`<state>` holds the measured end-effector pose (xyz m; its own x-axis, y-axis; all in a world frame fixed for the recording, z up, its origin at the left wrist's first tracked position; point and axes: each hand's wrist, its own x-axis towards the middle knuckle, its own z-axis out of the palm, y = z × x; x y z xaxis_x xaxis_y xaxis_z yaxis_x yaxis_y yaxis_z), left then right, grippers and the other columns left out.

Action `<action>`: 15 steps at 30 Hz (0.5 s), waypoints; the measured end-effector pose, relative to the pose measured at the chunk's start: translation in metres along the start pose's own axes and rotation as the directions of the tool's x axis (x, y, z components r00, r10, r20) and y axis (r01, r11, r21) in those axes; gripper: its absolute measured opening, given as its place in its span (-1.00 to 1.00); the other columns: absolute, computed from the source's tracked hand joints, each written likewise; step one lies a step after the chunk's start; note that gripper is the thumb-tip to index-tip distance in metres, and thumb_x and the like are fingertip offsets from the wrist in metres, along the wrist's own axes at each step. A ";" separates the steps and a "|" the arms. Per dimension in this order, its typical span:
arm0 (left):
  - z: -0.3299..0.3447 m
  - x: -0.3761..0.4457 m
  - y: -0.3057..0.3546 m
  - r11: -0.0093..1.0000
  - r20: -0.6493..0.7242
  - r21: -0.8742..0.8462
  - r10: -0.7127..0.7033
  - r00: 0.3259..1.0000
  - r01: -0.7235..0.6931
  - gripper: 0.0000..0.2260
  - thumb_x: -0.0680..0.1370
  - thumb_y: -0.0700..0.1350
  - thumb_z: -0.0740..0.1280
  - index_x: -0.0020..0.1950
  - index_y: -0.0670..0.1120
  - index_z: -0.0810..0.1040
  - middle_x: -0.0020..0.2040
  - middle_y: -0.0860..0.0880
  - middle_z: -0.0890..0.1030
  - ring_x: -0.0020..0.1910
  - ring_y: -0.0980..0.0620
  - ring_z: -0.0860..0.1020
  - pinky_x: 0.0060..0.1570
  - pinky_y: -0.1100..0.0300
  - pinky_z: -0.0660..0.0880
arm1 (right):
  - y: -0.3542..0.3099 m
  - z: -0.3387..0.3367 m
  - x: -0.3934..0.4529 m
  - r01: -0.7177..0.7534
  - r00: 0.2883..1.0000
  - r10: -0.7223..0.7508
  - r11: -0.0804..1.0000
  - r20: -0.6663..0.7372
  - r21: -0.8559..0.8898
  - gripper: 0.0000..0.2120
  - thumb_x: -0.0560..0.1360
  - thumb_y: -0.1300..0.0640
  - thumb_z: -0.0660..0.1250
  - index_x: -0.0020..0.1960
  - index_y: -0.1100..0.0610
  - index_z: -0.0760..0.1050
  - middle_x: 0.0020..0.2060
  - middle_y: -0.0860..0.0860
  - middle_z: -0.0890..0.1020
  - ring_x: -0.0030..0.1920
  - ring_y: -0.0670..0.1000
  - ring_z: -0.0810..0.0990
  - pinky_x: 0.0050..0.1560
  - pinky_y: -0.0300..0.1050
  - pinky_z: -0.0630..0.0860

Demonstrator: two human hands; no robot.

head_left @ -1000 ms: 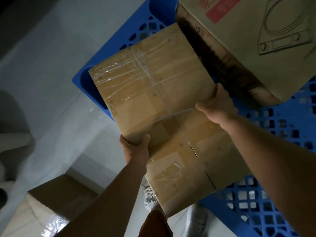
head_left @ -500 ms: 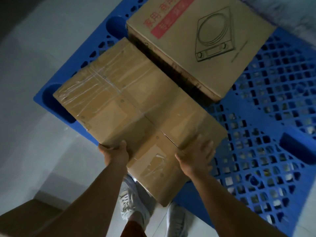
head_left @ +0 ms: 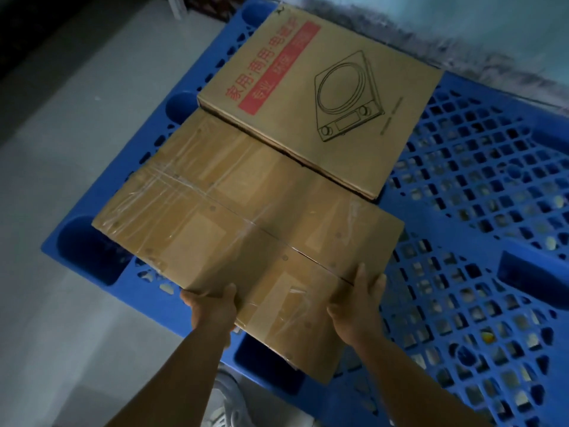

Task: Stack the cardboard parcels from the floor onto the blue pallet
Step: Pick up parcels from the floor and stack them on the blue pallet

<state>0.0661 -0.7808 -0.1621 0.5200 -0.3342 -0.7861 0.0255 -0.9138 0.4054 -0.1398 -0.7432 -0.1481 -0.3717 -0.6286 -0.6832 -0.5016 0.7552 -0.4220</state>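
A flat brown parcel [head_left: 246, 229] wrapped in clear tape lies on the blue pallet [head_left: 480, 272] at its near left corner. Its far edge sits against a printed cardboard box [head_left: 323, 97] with red lettering and a cooker drawing, also on the pallet. My left hand [head_left: 212, 309] grips the parcel's near left edge, thumb on top. My right hand [head_left: 357, 303] holds the near right edge, thumb on top and fingers over the side. The parcel's near corner juts past the pallet's edge.
Pale floor [head_left: 77, 149] stretches to the left of the pallet. The pallet's right half is open blue grid. A white shoe [head_left: 224, 405] shows at the bottom beneath my arms. A blurred pale wall [head_left: 462, 23] runs behind the pallet.
The taped parcel has moved forward and down beside the printed box. My right hand slid from the parcel's top to its right edge. The view has tilted up over the pallet.
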 end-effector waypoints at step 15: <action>0.038 0.000 0.024 0.995 0.038 0.055 -0.089 0.995 0.087 -0.34 0.50 -0.02 0.40 0.40 0.01 0.02 0.17 -0.27 0.46 0.01 -0.35 0.57 -0.10 -0.15 0.58 | -0.022 -0.040 0.043 0.027 1.000 -0.028 0.994 -0.010 -0.104 -0.15 0.55 0.13 0.29 0.56 0.01 -0.26 0.49 0.12 -0.40 0.53 0.22 -0.03 0.41 0.11 0.19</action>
<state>0.0344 -0.8118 -0.1703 0.4824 -0.2601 -0.8364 0.0232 -0.9508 0.3091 -0.1762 -0.7944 -0.1444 -0.3656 -0.6513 -0.6650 -0.5896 0.7149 -0.3759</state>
